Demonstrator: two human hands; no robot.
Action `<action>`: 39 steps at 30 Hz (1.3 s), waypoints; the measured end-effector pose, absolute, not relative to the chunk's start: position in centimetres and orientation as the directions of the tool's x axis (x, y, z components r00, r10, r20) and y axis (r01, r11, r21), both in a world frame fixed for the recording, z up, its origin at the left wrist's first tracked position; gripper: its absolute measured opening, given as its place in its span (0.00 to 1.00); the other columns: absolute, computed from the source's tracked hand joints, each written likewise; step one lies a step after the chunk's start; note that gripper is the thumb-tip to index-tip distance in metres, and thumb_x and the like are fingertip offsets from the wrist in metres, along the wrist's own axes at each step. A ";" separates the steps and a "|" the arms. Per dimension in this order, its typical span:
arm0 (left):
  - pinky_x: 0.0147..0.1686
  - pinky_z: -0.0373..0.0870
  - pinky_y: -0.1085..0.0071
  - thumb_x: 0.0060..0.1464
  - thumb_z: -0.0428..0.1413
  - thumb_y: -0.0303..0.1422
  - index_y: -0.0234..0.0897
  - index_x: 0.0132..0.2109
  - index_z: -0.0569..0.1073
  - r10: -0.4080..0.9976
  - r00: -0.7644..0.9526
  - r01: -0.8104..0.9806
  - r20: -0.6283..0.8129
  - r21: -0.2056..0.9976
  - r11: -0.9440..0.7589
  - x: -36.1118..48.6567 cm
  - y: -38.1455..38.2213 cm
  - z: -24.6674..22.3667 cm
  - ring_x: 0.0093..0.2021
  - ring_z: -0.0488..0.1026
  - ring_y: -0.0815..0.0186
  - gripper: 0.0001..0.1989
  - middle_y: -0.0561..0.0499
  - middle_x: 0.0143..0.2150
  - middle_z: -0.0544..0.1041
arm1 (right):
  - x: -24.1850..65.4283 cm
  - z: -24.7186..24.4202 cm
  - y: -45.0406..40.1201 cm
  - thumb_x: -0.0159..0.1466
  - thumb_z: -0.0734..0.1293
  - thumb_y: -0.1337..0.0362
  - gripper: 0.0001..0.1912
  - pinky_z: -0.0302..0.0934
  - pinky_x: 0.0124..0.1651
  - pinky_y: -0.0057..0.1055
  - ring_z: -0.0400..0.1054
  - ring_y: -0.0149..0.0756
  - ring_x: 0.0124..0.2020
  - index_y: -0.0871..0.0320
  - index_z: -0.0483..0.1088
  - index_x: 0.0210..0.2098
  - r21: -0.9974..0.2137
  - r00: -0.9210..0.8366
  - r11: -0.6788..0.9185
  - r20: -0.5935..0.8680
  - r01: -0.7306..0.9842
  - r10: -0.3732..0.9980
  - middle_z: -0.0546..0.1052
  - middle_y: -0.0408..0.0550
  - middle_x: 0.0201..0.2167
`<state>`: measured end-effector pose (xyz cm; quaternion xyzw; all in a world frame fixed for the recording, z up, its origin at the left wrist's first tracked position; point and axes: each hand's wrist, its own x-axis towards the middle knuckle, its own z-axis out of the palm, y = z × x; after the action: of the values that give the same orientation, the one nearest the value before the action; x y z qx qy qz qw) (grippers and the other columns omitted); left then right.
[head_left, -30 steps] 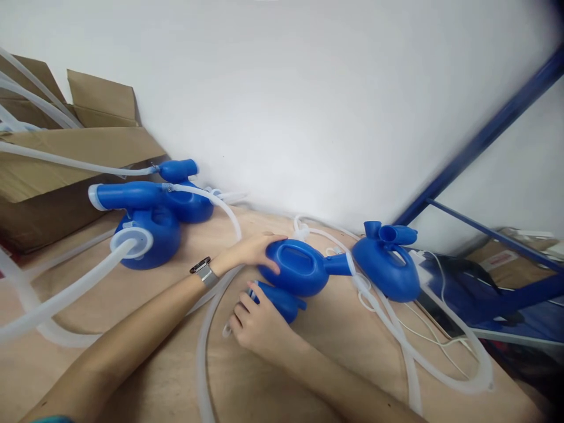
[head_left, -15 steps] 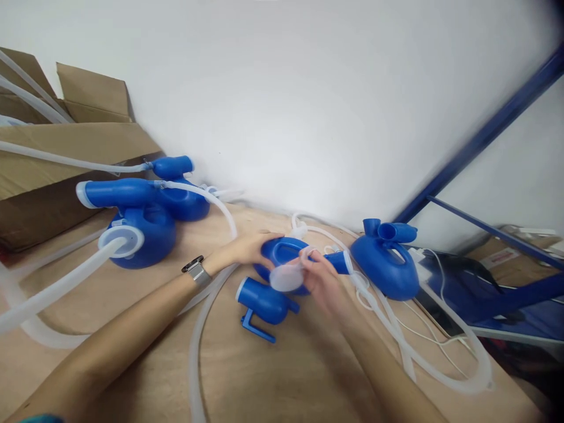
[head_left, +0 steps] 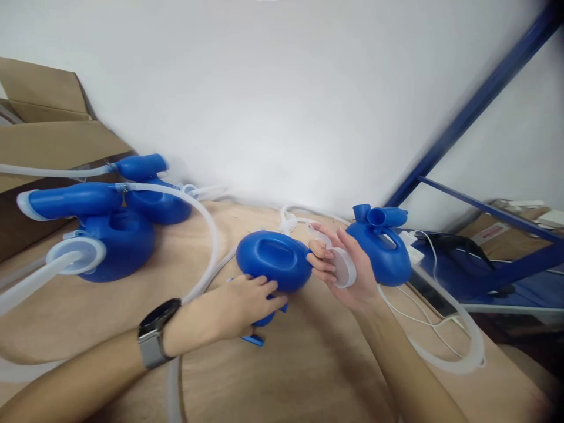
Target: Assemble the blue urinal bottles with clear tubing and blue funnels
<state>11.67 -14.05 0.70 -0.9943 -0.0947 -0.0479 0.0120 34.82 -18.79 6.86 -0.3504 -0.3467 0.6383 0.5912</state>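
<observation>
- Four blue jugs sit on the wooden table (head_left: 308, 370): a front left jug (head_left: 132, 244), a rear left jug (head_left: 161, 207) behind it, a middle jug (head_left: 274, 258) in front of me, and a right jug (head_left: 390, 261).
- One small blue spout (head_left: 264, 320) lies just in front of the middle jug, mostly hidden under my left hand.
- One clear cap (head_left: 344, 267) is in my right hand.
- Several pale hoses (head_left: 207, 214) curve across the table; they overlap, so I cannot count them surely.
- One cardboard box (head_left: 57, 144) stands at the far left, and one phone (head_left: 434, 296) lies at the right.
- My left hand (head_left: 244, 302), below one watch (head_left: 158, 326), reaches in from the lower left, palm down. Its fingers are loosely bent over the small spout and touch it; I cannot tell whether they grip.
- My right hand (head_left: 362, 275) comes up from the lower right, wrist raised, palm turned left. Its fingers curl partly closed around the clear cap, beside the middle jug's right end, with the right jug just behind.
</observation>
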 end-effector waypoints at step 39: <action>0.50 0.82 0.58 0.71 0.54 0.38 0.45 0.74 0.62 0.028 0.679 0.309 0.733 -0.251 -0.918 7.4 -11.4 8.1 0.56 0.80 0.50 0.28 0.40 0.56 0.80 | 30.6 7.0 -17.3 0.68 0.63 0.41 0.31 0.68 0.60 0.52 0.78 0.49 0.49 0.50 0.65 0.63 -0.878 0.087 0.340 0.331 -0.336 0.940 0.82 0.48 0.41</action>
<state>7.43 -11.38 8.11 -0.8985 -0.0937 -0.3892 0.1801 30.60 -17.26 7.01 -0.3170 -0.4765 0.4790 0.6656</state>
